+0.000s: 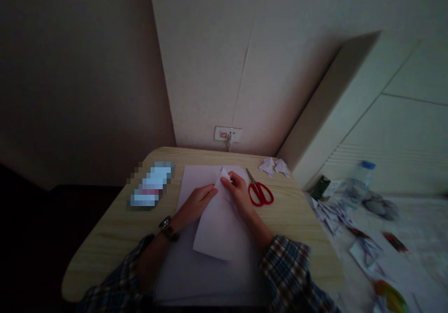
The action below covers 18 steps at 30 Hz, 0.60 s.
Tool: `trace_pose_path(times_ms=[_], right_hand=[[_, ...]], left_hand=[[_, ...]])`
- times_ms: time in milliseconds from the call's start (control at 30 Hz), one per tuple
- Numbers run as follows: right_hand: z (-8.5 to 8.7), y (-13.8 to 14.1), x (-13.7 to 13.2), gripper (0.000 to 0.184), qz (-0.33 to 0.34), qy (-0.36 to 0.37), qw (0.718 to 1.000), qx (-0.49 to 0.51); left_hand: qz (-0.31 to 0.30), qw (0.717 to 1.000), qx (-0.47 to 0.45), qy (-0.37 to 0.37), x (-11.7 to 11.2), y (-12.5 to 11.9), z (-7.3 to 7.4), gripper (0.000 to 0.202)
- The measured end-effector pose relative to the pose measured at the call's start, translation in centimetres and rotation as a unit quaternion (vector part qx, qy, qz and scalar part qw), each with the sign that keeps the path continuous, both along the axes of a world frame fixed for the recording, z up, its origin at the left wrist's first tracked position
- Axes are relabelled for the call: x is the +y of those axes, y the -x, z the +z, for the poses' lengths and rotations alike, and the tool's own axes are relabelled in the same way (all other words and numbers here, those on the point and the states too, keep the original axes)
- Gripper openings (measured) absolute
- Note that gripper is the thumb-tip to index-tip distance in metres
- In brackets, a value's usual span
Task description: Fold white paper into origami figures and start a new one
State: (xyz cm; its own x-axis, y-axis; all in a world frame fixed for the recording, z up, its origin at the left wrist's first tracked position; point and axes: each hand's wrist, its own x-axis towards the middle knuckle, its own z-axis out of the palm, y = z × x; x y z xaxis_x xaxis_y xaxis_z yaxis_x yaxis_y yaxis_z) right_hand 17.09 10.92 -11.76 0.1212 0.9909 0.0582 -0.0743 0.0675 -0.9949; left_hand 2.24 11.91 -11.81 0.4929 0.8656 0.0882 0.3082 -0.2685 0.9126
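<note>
A white sheet of paper point(215, 231), folded to a narrow point at its far end, is held up over a larger white sheet point(196, 275) on the wooden table. My left hand point(196, 201) pinches its left edge near the folded tip. On the other side, my right hand point(238, 191) grips the paper just below the point, thumb on top and fingers curled behind. Both hands are closed on the same paper. Close to my right hand lie scissors point(259, 194) with red handles, their blades pointing toward the wall.
A blurred-out phone-like device point(152, 184) lies at the table's left. Small folded paper shapes point(274, 167) rest at the back right corner. Beyond the table point(304, 238), the right side holds more folded papers point(331, 215) and a blue-capped bottle point(362, 177). A plugged socket point(227, 134) is on the wall.
</note>
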Motion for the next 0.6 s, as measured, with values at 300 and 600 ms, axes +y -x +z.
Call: trace_pose_path(times_ms=[300,600], right_hand=[[0.9,-0.7,-0.1,0.03,0.03,-0.001,1.0,-0.01],[1.0,-0.6,-0.3,0.03,-0.007,-0.013,1.0,-0.027]], left_hand=[[-0.033,0.999,-0.004,-0.005,-0.2,0.0,0.1,0.032],[-0.028,1.0,-0.01,0.0,-0.4,-0.1,0.3,0.031]])
